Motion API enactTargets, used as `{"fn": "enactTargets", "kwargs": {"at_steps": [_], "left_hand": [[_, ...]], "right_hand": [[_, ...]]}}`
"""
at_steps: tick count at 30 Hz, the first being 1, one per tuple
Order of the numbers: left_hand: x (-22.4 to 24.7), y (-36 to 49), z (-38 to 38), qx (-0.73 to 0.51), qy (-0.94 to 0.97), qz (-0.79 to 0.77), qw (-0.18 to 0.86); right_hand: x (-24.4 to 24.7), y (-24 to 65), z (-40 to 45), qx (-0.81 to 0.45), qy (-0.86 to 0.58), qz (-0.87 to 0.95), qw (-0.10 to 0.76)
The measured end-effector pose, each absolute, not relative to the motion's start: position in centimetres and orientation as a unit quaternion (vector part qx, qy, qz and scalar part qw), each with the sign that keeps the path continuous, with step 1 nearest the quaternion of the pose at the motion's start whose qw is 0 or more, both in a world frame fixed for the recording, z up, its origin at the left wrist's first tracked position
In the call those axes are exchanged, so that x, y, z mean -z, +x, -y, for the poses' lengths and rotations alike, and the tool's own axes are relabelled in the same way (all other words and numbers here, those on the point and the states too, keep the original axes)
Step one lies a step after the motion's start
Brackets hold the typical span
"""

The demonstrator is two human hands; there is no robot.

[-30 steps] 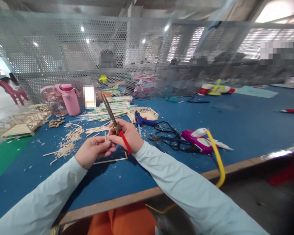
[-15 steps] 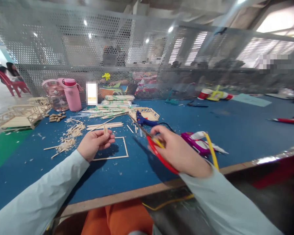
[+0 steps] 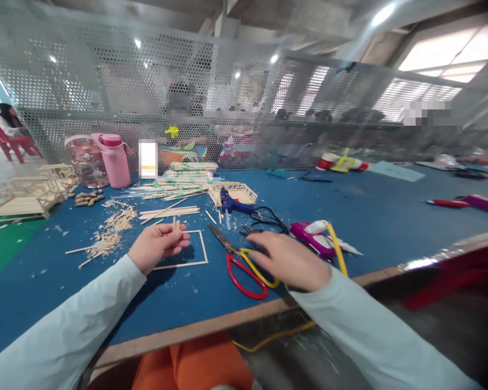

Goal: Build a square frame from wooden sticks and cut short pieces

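Note:
Pinched upright between the thumb and fingers of my left hand (image 3: 158, 245) are a few short wooden sticks (image 3: 176, 224). Below and beside that hand, a thin rectangular stick frame (image 3: 205, 248) lies flat, partly covered by the hand. A pair of scissors (image 3: 246, 275) with one red and one yellow handle rests on the blue table, blades pointing away to the left. My right hand (image 3: 290, 259) is just right of and above the handles, slightly blurred, fingers stretched out and holding nothing.
Behind lie a blue glue gun (image 3: 236, 203), bundled sticks (image 3: 187, 181) and a stick tray (image 3: 250, 190). Stick scraps (image 3: 114, 227), peanuts (image 3: 88, 198) and a pink bottle (image 3: 117, 165) are left. A purple tool (image 3: 309, 238) is right. A perforated metal screen (image 3: 146, 92) borders the back.
My right hand has let go of the scissors, which now lie on the table, and its fingers have opened. My left hand keeps its hold on the short sticks. The view has shifted slightly.

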State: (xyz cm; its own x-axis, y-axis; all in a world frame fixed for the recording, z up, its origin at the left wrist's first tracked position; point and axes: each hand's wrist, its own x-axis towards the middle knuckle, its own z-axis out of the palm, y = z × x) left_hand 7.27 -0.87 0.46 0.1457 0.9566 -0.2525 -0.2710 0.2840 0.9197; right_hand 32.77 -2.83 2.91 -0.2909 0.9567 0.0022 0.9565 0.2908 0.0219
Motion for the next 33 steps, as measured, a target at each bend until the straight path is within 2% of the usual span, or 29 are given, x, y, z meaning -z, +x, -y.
{"fn": "enactTargets", "kwargs": {"at_steps": [2,4,9,15,18,22,24,27,30,33], "left_hand": [[-0.5,7.3,0.9,-0.465,0.376,-0.455,0.66],[-0.6,7.3,0.9,-0.461,0.377,-0.453,0.663],[-0.7,7.5,1.1,-0.45,0.384,-0.461,0.662],[-0.7,7.4,1.1,-0.444,0.375,-0.448,0.679],[-0.5,7.3,1.0,-0.447,0.37,-0.441,0.684],[-0.1,7.1,0.8,-0.444,0.389,-0.428,0.684],[0.0,7.1,0.9,-0.451,0.413,-0.401,0.683],[-0.3,7.2,1.3,-0.494,0.452,-0.332,0.664],[-0.8,7.4,2.0,-0.525,0.457,-0.281,0.661],[-0.8,7.7,2.2,-0.51,0.45,-0.279,0.677]], "right_hand": [[-3.2,34.6,2.2,-0.052,0.645,-0.761,0.045],[-2.9,35.8,1.9,-0.031,0.648,-0.757,0.077],[-1.7,35.6,2.1,-0.035,0.642,-0.764,0.048],[-1.0,33.9,2.1,-0.05,0.68,-0.727,0.086],[-1.5,33.9,2.1,-0.089,0.709,-0.699,0.022],[-4.1,34.5,2.5,-0.127,0.706,-0.665,-0.21],[-5.5,34.2,3.0,-0.031,0.659,-0.667,-0.345],[-6.3,32.4,3.6,0.257,0.563,-0.62,-0.483],[-5.4,29.2,3.7,0.503,0.476,-0.558,-0.457],[-4.1,26.4,3.4,0.608,0.418,-0.522,-0.427]]}}
